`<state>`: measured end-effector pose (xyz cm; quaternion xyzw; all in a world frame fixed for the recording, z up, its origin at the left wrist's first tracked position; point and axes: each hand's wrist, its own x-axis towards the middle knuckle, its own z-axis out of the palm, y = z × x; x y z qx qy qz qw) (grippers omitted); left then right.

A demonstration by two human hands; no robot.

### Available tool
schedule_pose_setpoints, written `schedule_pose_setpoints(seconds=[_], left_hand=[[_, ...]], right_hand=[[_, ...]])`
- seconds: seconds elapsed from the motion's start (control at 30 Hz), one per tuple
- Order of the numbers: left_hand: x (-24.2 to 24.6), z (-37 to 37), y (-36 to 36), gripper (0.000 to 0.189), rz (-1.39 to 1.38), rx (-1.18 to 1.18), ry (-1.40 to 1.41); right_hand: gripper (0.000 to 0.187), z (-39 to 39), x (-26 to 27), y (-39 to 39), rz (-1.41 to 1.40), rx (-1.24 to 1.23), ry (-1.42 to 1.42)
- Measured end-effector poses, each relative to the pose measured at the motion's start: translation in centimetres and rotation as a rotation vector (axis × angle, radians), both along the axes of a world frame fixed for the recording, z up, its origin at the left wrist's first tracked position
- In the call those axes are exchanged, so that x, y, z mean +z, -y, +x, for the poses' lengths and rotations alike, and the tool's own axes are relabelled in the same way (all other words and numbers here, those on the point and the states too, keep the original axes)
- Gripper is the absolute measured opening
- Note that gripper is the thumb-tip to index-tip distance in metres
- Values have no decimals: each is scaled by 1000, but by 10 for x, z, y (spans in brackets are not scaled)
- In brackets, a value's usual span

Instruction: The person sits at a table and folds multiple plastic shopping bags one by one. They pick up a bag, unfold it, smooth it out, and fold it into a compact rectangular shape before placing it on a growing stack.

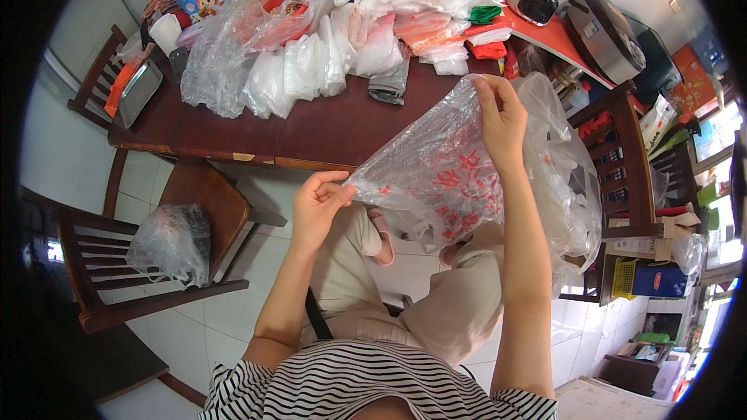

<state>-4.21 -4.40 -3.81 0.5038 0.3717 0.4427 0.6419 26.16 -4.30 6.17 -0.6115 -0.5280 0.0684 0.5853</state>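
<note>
A clear plastic bag with red printing [432, 175] is stretched in the air between my two hands, in front of the table's edge. My left hand [324, 198] pinches its lower left corner between thumb and fingers. Higher and to the right, my right hand [503, 114] pinches its top edge. On the dark wooden table [327, 134] lie rows of folded white plastic bags [306, 67], orange and red folded bags [429, 32], a grey folded bag [388, 84] and a large crumpled clear bag [219, 70].
A big bulging bag of plastic bags [563, 186] is beside my right forearm, near a wooden chair [627, 169]. Another chair [204, 204] at left holds a crumpled clear bag [172, 242]. A metal tray [140, 93] is at the table's left end; a blender [537, 3] stands at back right.
</note>
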Motion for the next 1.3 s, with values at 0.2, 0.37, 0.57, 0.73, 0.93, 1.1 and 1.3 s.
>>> schedule_pose_setpoints(seconds=[0.2,0.37,0.57,0.73,0.93,1.1,1.3], left_hand=[[0,-4,0,26,92,-33,-5],[7,-8,-6,24,81,-150,-44],[13,-12,-7,27,87,-203,-52],[11,-13,-3,31,120,-271,65],[11,-7,3,21,154,-266,144],[4,0,1,14,274,-35,103],[17,5,4,14,-31,22,379]], right_hand=[[23,-2,8,3,-7,-85,-33],[25,6,1,-1,28,-105,-58],[27,9,0,1,23,-86,-97],[27,16,-7,0,-23,-81,-133],[27,18,-11,3,-82,-82,-118],[28,18,-10,3,-67,-73,-124],[26,17,-8,6,-115,-93,-165]])
